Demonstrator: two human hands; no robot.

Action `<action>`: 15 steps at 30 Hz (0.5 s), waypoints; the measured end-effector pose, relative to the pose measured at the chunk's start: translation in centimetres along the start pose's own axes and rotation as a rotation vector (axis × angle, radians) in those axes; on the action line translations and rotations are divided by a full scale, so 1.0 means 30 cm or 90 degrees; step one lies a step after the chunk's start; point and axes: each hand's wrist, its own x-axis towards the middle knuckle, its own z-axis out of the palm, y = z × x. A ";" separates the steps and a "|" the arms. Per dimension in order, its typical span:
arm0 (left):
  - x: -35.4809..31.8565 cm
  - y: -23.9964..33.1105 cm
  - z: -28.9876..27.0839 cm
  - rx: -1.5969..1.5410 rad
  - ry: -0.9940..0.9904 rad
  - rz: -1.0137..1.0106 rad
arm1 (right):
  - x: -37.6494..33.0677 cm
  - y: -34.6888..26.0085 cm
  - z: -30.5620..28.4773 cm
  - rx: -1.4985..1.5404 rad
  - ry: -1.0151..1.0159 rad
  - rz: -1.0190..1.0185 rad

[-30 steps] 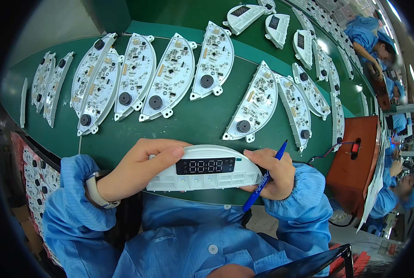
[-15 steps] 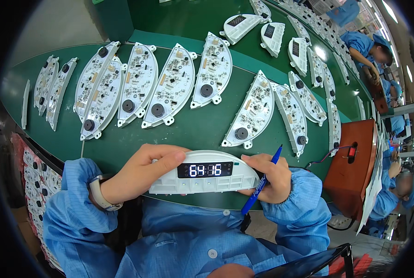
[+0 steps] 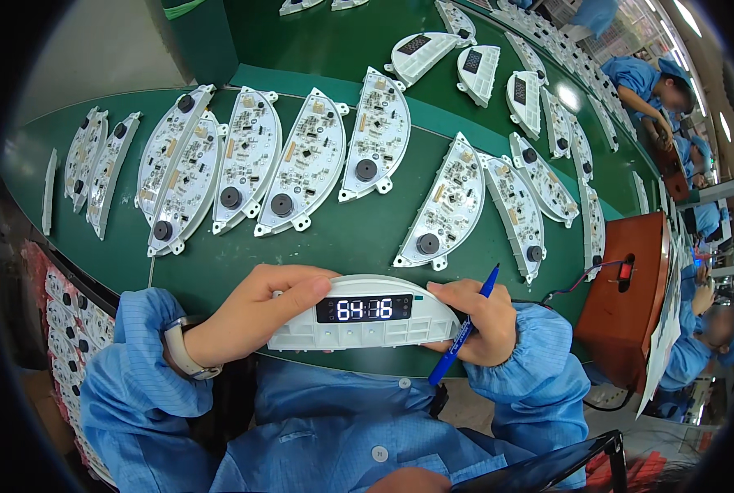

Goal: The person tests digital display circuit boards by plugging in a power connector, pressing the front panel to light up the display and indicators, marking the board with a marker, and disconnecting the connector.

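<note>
A white half-moon display module [image 3: 420,331] is held between my two hands, above the near edge of the green table. Its dark display window [image 3: 364,309] faces up with white digits lit, and a few small lights glow in the cells below. My left hand [image 3: 248,316] grips the left end, thumb on the front beside the window. At the opposite end, my right hand [image 3: 486,329] pinches the module with the thumb on top. A blue marker pen [image 3: 447,359] lies slanted through the right hand, its dark tip pointing up. Fingers behind the module are mostly hidden.
Several half-moon circuit boards [image 3: 305,152] with black round buzzers stand across the green table [image 3: 334,242]. Display modules [image 3: 478,74] lie farther back. A brown box [image 3: 622,300] with a red switch and cable is at right. Other people in blue [image 3: 642,82] sit beyond.
The table and boards sit slightly lower in the picture, as the view has tilted a little. My hands keep their hold on the display module and pen; its digits remain lit.
</note>
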 end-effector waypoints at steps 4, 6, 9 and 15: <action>-0.005 0.006 -0.003 0.014 -0.017 -0.018 | -0.004 0.001 0.001 0.007 0.005 0.008; -0.005 0.007 0.000 0.011 -0.016 -0.013 | -0.004 0.000 0.002 0.002 0.009 0.006; -0.004 0.011 0.001 0.015 -0.017 -0.011 | -0.001 -0.003 0.005 -0.002 0.019 0.004; -0.008 0.017 0.006 0.019 -0.020 -0.002 | -0.006 -0.003 0.008 0.000 0.026 0.006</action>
